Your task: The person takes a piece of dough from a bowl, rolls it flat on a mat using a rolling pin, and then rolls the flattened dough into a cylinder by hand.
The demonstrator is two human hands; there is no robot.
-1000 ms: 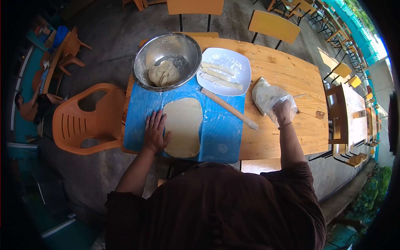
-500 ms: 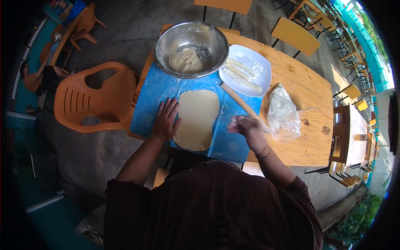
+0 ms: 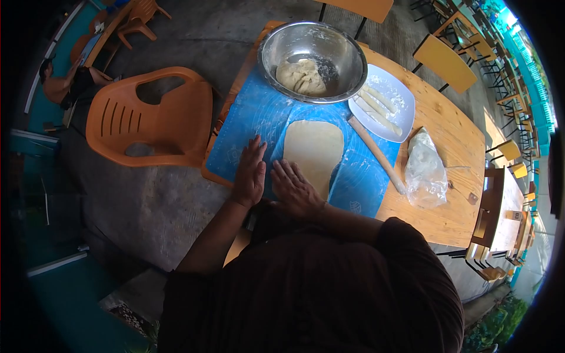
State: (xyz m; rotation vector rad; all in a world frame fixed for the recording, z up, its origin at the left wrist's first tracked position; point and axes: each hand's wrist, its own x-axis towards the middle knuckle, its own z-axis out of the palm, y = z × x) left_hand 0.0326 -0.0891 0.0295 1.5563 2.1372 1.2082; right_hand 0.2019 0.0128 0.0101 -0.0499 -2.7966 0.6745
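A flat, rolled-out sheet of dough (image 3: 315,144) lies on the blue mat (image 3: 247,126). My right hand (image 3: 294,189) rests over its lower left part with the fingers stretched out, hiding that corner. Just left of the sheet, my left hand (image 3: 251,173) is raised on edge with its fingers extended and nothing in it. The rolling pin (image 3: 376,154) lies slantwise to the right of the dough. Behind the sheet stands a steel bowl (image 3: 359,65) with a lump of dough (image 3: 301,77) inside.
A white plate (image 3: 403,100) with several dough strips stands at the back right. Beside the pin, a clear plastic bag (image 3: 425,170) lies on the wooden table (image 3: 459,200). An orange chair (image 3: 182,117) is at the left, and a person (image 3: 59,88) sits farther off.
My right hand has moved left from beside the rolling pin onto the dough. My left hand has come off the sheet's left edge and turned on its side. The camera view has shifted.
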